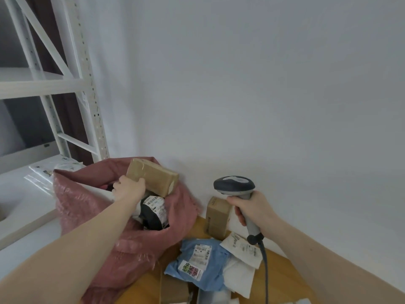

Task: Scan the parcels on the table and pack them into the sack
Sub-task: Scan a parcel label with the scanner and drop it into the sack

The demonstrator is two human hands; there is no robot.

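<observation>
My left hand (129, 188) grips one end of a brown cardboard parcel (154, 176) and holds it over the open mouth of the pink woven sack (92, 207). Inside the sack lies a black bag parcel (153, 212) with a white label. My right hand (252, 208) grips the handle of a grey barcode scanner (235, 186), held above the table to the right of the sack. On the wooden table (282, 273) lie a blue bag parcel (200, 264), a white bag parcel (240, 273) and a small upright brown box (217, 218).
A white metal shelving rack (72, 88) stands at the left, with flat white packets (43, 172) on a white surface beside the sack. A plain white wall rises behind the table. The scanner cable (266, 273) hangs down across the table. More parcels show at the bottom edge.
</observation>
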